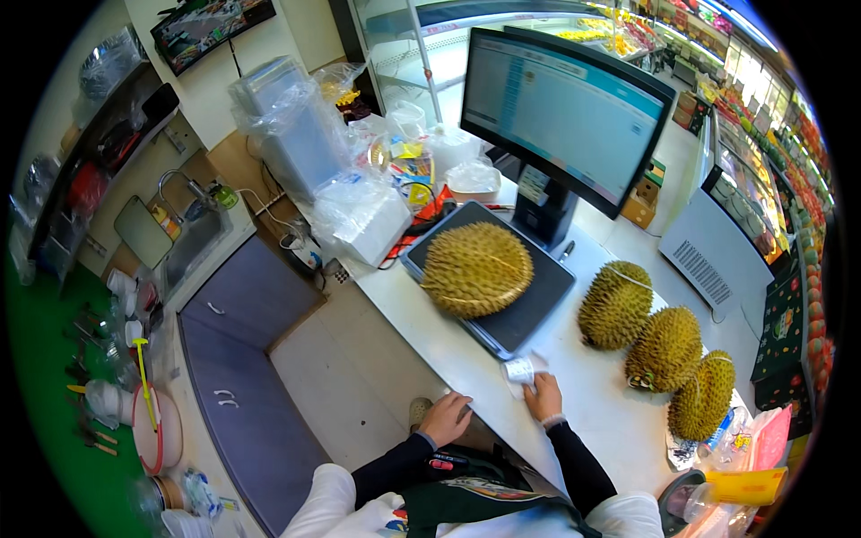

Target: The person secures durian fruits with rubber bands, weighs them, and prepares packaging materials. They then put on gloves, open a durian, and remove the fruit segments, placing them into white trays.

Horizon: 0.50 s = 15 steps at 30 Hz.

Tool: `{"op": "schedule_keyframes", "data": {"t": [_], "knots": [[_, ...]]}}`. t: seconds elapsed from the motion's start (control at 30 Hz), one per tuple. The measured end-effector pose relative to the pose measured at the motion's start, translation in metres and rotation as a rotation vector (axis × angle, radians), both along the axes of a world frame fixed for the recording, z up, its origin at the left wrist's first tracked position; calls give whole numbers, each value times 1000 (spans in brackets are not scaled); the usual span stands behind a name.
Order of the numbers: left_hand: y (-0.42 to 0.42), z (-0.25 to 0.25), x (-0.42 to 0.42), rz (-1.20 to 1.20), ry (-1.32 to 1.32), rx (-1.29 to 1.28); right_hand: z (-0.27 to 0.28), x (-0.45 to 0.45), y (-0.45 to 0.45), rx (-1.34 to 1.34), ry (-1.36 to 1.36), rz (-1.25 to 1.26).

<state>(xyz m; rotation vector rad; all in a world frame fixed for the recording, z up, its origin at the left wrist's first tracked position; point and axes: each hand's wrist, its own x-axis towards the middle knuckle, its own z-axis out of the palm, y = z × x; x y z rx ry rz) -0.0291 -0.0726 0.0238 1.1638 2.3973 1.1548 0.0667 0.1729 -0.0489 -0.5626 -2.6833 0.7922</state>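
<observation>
My right hand (543,398) grips the lower edge of a white printed label slip (519,370) at the near corner of the scale. Beside the counter's edge is my left hand (445,418), holding nothing, its fingers loosely curled and slightly apart. One large spiky durian (477,270) lies on the dark plate of the weighing scale (521,327). To the right, three more durians rest in a row on the white counter (592,410): a greenish one (613,306), a middle one (664,350) and a near one (703,397). Pale bands cross some of them.
Behind the scale stands a monitor (565,111) with a lit screen. Plastic-wrapped containers (296,134) and a white wrapped stack (366,218) crowd the counter's left end. A yellow packet (745,485) lies at the right end. Left of me are blue-grey cabinets (249,383) and a sink (195,249).
</observation>
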Motion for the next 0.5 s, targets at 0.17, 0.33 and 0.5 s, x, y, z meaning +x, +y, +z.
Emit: {"op": "schedule_keyframes", "data": {"t": [0.17, 0.33, 0.5], "knots": [[-69, 14, -97, 337, 9, 120, 29, -5, -73, -275, -24, 56], [-131, 22, -213, 597, 126, 206, 59, -78, -162, -364, -71, 265], [-134, 77, -319, 576, 338, 331, 146, -196, -205, -410, 68, 448]]}}
